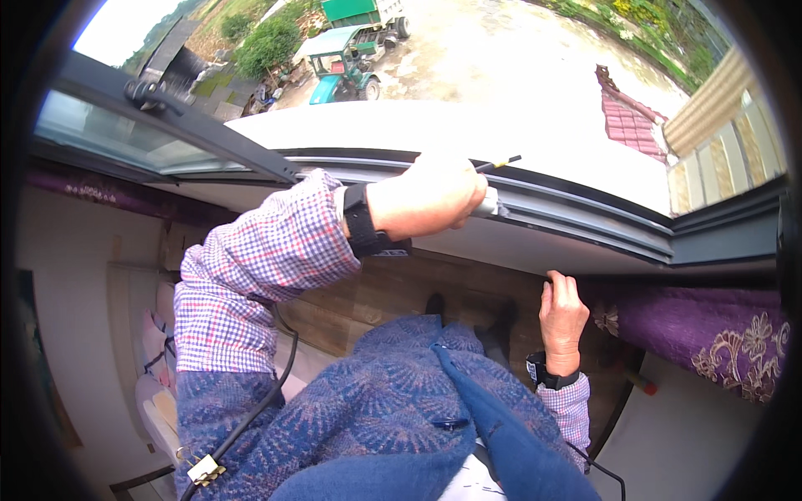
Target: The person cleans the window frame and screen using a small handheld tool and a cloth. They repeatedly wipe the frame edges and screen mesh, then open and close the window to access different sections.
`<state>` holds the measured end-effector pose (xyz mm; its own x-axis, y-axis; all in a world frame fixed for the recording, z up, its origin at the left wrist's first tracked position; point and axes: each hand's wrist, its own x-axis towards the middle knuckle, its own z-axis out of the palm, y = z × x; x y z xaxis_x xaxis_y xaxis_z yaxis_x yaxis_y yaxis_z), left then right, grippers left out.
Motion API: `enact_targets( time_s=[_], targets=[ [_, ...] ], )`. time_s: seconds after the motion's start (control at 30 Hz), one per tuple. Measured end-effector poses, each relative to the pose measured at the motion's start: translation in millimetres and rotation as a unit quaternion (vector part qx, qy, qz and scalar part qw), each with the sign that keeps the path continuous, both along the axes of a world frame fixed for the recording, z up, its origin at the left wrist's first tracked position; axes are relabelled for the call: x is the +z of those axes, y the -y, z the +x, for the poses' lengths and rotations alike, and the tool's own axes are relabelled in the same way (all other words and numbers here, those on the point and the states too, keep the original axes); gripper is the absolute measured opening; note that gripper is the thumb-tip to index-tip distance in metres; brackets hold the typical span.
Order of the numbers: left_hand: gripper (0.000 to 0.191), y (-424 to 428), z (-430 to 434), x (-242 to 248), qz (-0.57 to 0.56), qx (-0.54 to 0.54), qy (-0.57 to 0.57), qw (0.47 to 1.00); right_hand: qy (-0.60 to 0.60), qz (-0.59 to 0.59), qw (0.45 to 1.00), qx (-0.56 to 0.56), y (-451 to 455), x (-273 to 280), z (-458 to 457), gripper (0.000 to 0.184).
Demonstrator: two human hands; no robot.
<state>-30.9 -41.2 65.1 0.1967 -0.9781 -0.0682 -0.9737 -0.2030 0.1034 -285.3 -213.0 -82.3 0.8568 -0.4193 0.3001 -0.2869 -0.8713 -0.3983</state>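
Note:
At the window sill, my left hand (432, 194) is closed around a brush-like tool (493, 204) with a pale, wide end and short bristles. A thin black stick with a yellow band (501, 164) juts out beyond the same fist; whether it belongs to that tool I cannot tell. The bristled end lies over the metal window track (564, 216). Lower right, my right hand (562, 310) has its fingers loosely bent near the wall edge below the sill, with nothing seen in it. Both wrists wear black straps.
An opened window sash (182, 125) stands at the left. Purple embroidered curtain fabric (708, 332) hangs at the right. A black cable (250, 413) runs along my left sleeve, held by a binder clip (205, 470). Outside, a green truck (344, 69) stands in a yard.

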Motion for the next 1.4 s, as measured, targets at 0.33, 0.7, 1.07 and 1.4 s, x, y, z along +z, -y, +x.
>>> enact_targets(
  time_s=[0.33, 0.7, 1.07, 1.4],
  targets=[
    [0.034, -146, 65, 18, 0.127, 0.087, 0.108, 0.982, -0.011, 0.016, 0.997, 0.077, -80, -7, 40, 0.023],
    [0.005, -179, 67, 6, 0.314, 0.166, 0.357, 0.864, 0.009, 0.016, 0.994, 0.112, -62, -2, 38, 0.02],
    [0.027, -198, 0, 47, 0.094, 0.351, 0.322, 0.874, 0.051, 0.026, 0.98, 0.189, 14, 2, 44, 0.018],
    [0.035, -279, -143, -45, -0.022, 0.633, 0.125, 0.764, 0.136, 0.058, 0.939, 0.31, 23, 37, 84, 0.021]
  ],
)
